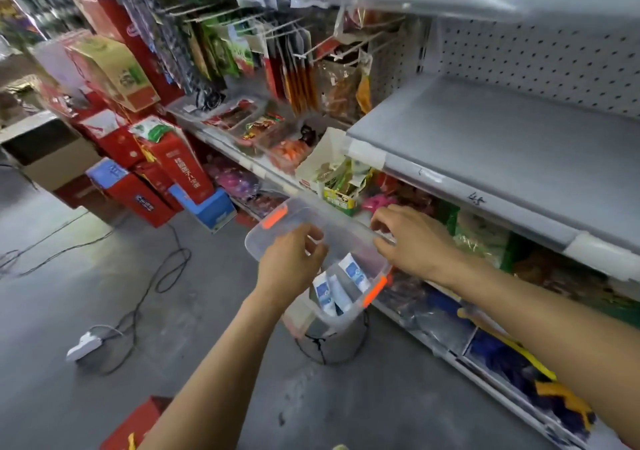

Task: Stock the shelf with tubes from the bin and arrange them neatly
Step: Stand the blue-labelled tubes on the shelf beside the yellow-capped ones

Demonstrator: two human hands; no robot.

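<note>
A clear plastic bin (323,318) rests on a grey stool on the floor, holding several white tubes with blue labels (353,273). Its clear lid (332,231), with orange clips at both ends, is lifted and tilted above the bin. My left hand (289,264) grips the lid's near edge. My right hand (405,238) holds the lid's far right edge. The grey shelf (485,137) at upper right is bare, with a pegboard back.
Lower shelves (433,325) hold packaged goods. Snack packs hang on hooks (298,51) at upper centre. Red gift boxes (180,169) stack on the left. Cables and a white power strip (85,344) lie on the concrete floor. A red box (135,425) sits near my feet.
</note>
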